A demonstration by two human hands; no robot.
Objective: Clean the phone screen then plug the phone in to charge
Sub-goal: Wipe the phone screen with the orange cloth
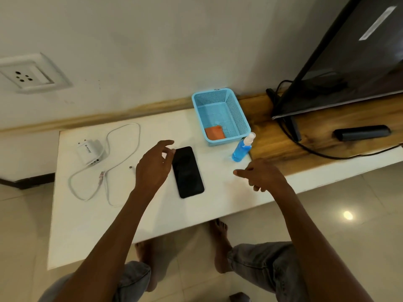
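A black phone [188, 171] lies screen-up on the white table [91, 225]. My left hand [153, 165] hovers at the phone's upper left edge, fingers loosely curled and holding nothing. My right hand [259, 175] hangs over the table's right side below a blue spray bottle [242, 148], fingers relaxed and empty. An orange cloth [214, 132] lies in a blue basket [239, 118]. A white charger [90, 151] with its white cable [109, 184] lies at the left, the cable's free plug [131, 168] near my left wrist. A wall socket [26, 74] is at the upper left.
A dark TV [353, 55] stands on the wooden shelf [327, 136] at the right, with black cables [305, 147] trailing and a black remote [362, 132] beside them. My knees and bare feet are under the table's front edge.
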